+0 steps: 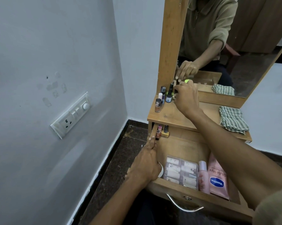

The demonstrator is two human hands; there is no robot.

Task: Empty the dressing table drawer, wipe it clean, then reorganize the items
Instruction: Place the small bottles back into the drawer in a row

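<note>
Fingers [150,144] of the left hand [146,166] are laid straight along the drawer's left wall at 9 o'clock of the drawer [182,146]; nothing is grasped, the wall is only pressed or steadied. A white round object is partly hidden under the palm; what it is cannot be told.

Moving right: several small bottles [161,131] are left at the drawer's 11 o'clock corner, lying flat, long axes running front to back. At 6 o'clock, a clear sachet pack [180,172], a pink bottle [202,177] and a Vaseline pouch [218,177] are lying flat, long axes also front to back, the bottle's cap toward 12 o'clock. The drawer is judged only partly emptied; its long axis is drawn out toward the person.

On the tabletop [174,114], a cluster of upright nail polish bottles [163,98] is standing at 10 o'clock, caps up, closely packed.

The right hand [187,96] is curled over a small dark bottle [176,91] at the cluster's right edge; it appears pinched, though the grip is mostly hidden behind the knuckles.

Risks, as judged:
- cluster could be toppled domino-style if the held bottle is set down against its neighbours.
- the leftmost bottle could be pushed off the near left edge.
- drawer is far out; leaning on the wall could tip it.

A folded striped cloth [233,119] is waiting at 3 o'clock.
</note>
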